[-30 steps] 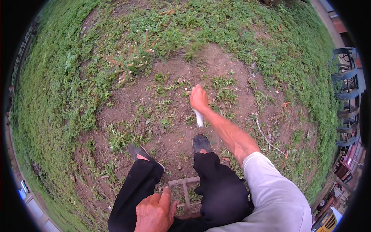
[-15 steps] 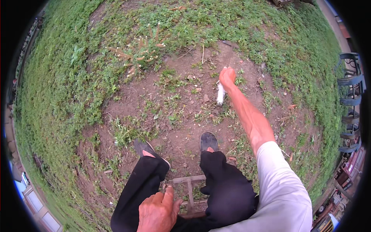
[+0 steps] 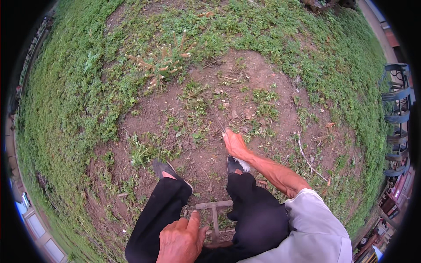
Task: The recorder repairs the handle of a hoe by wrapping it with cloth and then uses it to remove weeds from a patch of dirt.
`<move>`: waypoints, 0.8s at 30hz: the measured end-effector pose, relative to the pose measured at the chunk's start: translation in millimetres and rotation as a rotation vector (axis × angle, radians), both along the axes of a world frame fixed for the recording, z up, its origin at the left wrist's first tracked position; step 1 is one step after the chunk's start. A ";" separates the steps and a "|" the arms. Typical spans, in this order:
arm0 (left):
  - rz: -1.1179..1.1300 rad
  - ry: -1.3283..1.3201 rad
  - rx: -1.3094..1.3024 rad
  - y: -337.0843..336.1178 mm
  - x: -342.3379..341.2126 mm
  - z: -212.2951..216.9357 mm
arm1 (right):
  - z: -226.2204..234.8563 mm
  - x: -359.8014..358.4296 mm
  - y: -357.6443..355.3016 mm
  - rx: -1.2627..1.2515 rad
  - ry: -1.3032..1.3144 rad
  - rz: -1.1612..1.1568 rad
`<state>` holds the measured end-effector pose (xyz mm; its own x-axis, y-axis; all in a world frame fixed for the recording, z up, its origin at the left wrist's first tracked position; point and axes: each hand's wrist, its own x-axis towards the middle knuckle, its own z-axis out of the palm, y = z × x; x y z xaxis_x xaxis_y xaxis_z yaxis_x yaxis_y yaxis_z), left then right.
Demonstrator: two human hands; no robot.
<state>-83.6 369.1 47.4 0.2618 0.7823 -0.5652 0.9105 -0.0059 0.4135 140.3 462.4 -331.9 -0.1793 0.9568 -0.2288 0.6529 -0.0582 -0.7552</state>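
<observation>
My right hand (image 3: 235,143) is closed around the handle of a small hand hoe, low over the soil in front of my right shoe (image 3: 233,164). Its thin metal shaft (image 3: 219,121) points away and to the left; the blade is hard to make out against the ground. A white wrapped handle end (image 3: 242,165) sticks out behind the fist. My left hand (image 3: 180,240) lies by my left thigh, index finger stretched forward and thumb apart, with nothing seen in it.
Loose weeds (image 3: 264,101) lie scattered on bare brown soil (image 3: 171,103). A spiky plant (image 3: 161,65) grows ahead. Low green growth (image 3: 74,114) surrounds the patch. A frame of bars (image 3: 215,219) is between my legs. A dry stick (image 3: 307,158) lies right; curved blue metal bars (image 3: 397,116) stand beyond.
My right hand has drawn the hoe back toward me and to the left, leaving loosened weeds on the soil where it was. My left hand has stayed in place.
</observation>
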 end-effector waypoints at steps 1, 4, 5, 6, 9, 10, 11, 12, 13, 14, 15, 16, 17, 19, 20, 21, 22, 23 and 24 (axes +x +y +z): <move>0.003 0.006 0.006 -1.6 -2.3 -0.4 | 0.7 0.0 -1.4 -0.001 0.027 -0.018; 0.016 0.007 -0.013 -3.5 -5.1 0.0 | 13.2 13.2 63.0 -0.074 0.058 -0.293; 0.020 0.005 -0.013 -2.9 -4.6 -0.4 | 5.1 25.2 94.7 0.089 -0.039 -0.330; 0.016 -0.004 0.006 -2.0 -2.9 -1.2 | -9.5 40.9 130.2 0.189 -0.129 -0.349; 0.025 -0.029 0.031 -1.8 -2.5 -1.4 | -15.9 39.2 202.1 0.111 -0.258 -0.437; 0.031 -0.060 0.045 -0.8 -1.5 -1.7 | -16.6 34.1 212.7 0.135 -0.275 -0.469; 0.036 -0.056 0.042 -0.1 -3.2 -2.3 | -17.9 20.3 216.9 0.155 -0.283 -0.498; 0.034 -0.015 -0.119 0.0 -7.2 -2.4 | -16.5 -5.2 201.0 0.125 -0.236 -0.396; 0.028 0.011 -0.275 1.0 -8.2 -2.0 | -18.1 -22.3 182.4 -0.005 -0.187 -0.380; 0.034 0.010 -0.269 1.7 -6.0 -0.8 | -21.5 -36.2 152.4 -0.003 -0.233 -0.309; 0.032 -0.025 -0.141 0.8 -4.8 2.6 | -21.1 -41.3 126.4 -0.024 -0.163 -0.255; 0.031 -0.056 -0.006 1.0 -3.5 3.5 | -18.6 -42.6 102.6 -0.005 -0.163 -0.201; 0.032 -0.058 -0.001 1.5 -3.6 4.9 | -13.5 -42.6 73.6 0.034 -0.126 -0.129; 0.026 -0.067 -0.038 1.3 -3.5 11.2 | -0.9 -45.8 16.1 -0.075 -0.122 -0.009; 0.025 -0.066 -0.026 0.7 -3.3 7.6 | -0.2 -40.2 -9.5 -0.049 -0.098 0.019; -0.007 -0.052 0.005 -1.9 -3.1 3.4 | -0.2 -30.7 -27.3 -0.030 -0.074 0.049; -0.035 -0.034 0.032 -4.9 -3.7 1.4 | 5.7 -27.3 -28.6 -0.030 -0.068 0.055; -0.029 -0.029 0.029 -7.5 -6.2 3.3 | 14.4 -25.2 -31.1 -0.084 -0.074 0.043; 0.018 -0.046 0.032 -7.5 -7.3 4.7 | 19.0 -21.1 -29.4 -0.135 -0.082 0.033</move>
